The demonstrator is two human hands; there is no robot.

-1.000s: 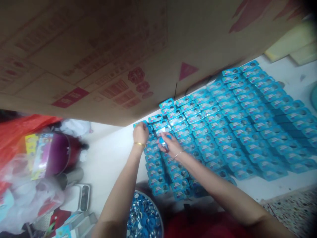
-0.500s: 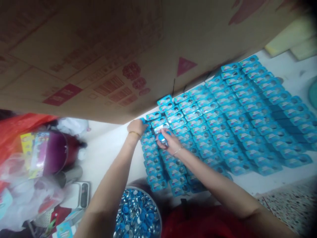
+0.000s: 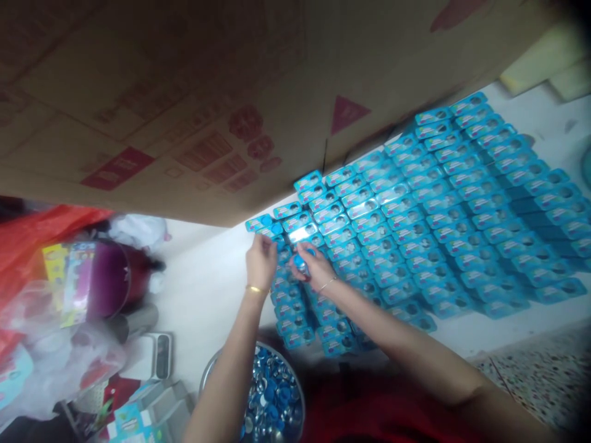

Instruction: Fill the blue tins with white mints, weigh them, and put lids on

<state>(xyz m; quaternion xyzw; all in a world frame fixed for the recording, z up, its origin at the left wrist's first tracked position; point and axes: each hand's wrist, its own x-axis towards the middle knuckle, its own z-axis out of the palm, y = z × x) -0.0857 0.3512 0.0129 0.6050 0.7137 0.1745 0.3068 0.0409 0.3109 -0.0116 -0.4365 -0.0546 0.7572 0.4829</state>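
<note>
Many small blue packaged cards lie in overlapping rows across a white surface. My left hand, with a gold bangle at the wrist, hovers at the left end of the rows, fingers curled and pinched over a card. My right hand is right beside it, closed round small blue round pieces. A metal bowl full of blue and silver round pieces sits below my arms.
A big cardboard box with red print overhangs the upper half of the view. At left are a red plastic bag, a purple container, clear bags and a small white scale. Speckled floor shows at lower right.
My left hand has drawn back down from the top-left card toward my right hand. The right hand stays put with the blue pieces. The view has shifted slightly.
</note>
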